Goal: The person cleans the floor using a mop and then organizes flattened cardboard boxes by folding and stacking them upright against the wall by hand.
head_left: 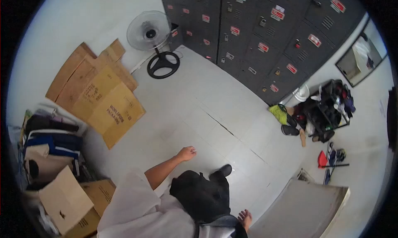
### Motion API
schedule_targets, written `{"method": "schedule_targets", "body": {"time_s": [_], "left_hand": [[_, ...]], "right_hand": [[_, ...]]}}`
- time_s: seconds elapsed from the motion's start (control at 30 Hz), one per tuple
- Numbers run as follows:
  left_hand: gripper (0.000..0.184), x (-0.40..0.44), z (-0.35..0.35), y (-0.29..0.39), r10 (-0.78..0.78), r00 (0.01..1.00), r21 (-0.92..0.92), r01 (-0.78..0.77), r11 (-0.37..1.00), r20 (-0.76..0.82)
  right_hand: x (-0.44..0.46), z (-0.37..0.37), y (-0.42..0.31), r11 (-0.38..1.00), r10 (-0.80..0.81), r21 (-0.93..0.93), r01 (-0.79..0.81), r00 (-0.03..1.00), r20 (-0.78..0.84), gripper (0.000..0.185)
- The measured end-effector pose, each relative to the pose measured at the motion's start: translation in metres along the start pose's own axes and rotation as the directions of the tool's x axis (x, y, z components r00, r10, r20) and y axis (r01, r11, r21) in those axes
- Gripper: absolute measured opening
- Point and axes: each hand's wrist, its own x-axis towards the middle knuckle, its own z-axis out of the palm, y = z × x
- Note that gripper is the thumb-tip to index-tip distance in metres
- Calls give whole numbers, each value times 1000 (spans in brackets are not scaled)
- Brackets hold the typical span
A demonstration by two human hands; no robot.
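My left hand (187, 153) reaches out over the pale floor (186, 113), its fingers curled closed. A small pale spot shows near its fingertips, too small to name. On the lower right, my right hand (245, 218) hangs beside my dark trousers (201, 194), close to a grey panel-like surface (296, 211). Its fingers are loosely bent and apart, and I see nothing in them. One dark shoe (225, 170) points forward on the floor.
Grey lockers (257, 35) line the far wall. A fan (150, 33) stands left of them, near flattened cardboard (105, 97). At the left are piled clothes (52, 140) and an open box (66, 198). A loaded black rack (327, 109) and shoes (290, 130) sit at the right.
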Motion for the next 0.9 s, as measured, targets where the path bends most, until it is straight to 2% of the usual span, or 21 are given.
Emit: {"method": "schedule_targets", "body": {"time_s": [0.07,0.1,0.13,0.2,0.27,0.3,0.33,0.37,0.43,0.47,0.5,0.53,0.57,0.6,0.63,0.67,0.7,0.77,0.8,0.83,0.9], "left_hand": [[41,-35,23,-9,5,999,3,-5,1000,36],[37,8,0,16,0,999,102,4,995,-36],[33,1,14,28,-15,999,141,22,990,-50],[27,-13,41,16,-68,990,19,70,997,-124],[27,-23,49,13,294,956,367,-270,890,-8],[27,-23,58,3,386,923,358,-358,862,-5],[27,-23,72,-3,193,981,315,-191,930,25],[27,-28,78,13,-82,997,-13,82,997,6],[27,-5,82,26,-262,961,208,239,948,88],[27,20,119,-37,-106,994,178,98,979,32],[26,25,94,18,-283,958,-29,285,958,48],[25,42,98,5,-388,912,-379,408,831,131],[25,59,90,4,-362,918,-353,397,847,162],[25,90,80,11,-140,984,-252,163,954,107],[25,113,75,22,90,993,-145,-78,986,76],[26,144,79,43,198,975,126,-211,969,104],[27,166,68,62,218,969,-82,-228,970,-114],[24,209,56,90,-217,972,-461,154,874,-88],[22,212,33,138,-234,967,-641,119,758,-97],[22,223,27,155,-276,941,-686,69,724,-197],[25,247,19,167,-225,949,-747,-18,665,-223]], "right_hand": [[13,-23,-39,997,-63,56,61,997,39,34],[76,12,-99,993,-93,83,84,989,115,34],[94,-2,-138,987,-161,19,160,978,135,33],[123,-3,-206,962,-243,-82,262,952,184,31],[154,5,-286,933,-301,-132,335,926,227,30],[160,12,-325,923,-328,-124,363,915,236,29],[166,17,-363,908,-377,-95,408,895,239,28],[174,22,-399,888,-428,-71,454,874,231,28],[176,40,-473,838,-518,-79,539,833,193,25],[182,48,-505,825,-530,-116,554,828,183,26],[198,52,-534,792,-572,-122,598,798,191,27],[206,56,-561,739,-620,-189,646,763,183,25],[198,67,-588,722,-673,-103,684,729,124,25],[207,72,-616,735,-659,-126,666,746,98,24],[216,72,-647,690,-706,-92,718,696,130,23],[216,64,-684,630,-757,-60,774,630,176,23],[224,66,-718,574,-801,-117,811,585,129,20],[245,66,-783,468,-876,-14,884,466,124,22],[245,66,-812,548,-832,70,834,535,145,23],[254,71,-839,540,-841,98,836,537,58,26],[280,75,-901,548,-836,122,827,537,115,32]]}}
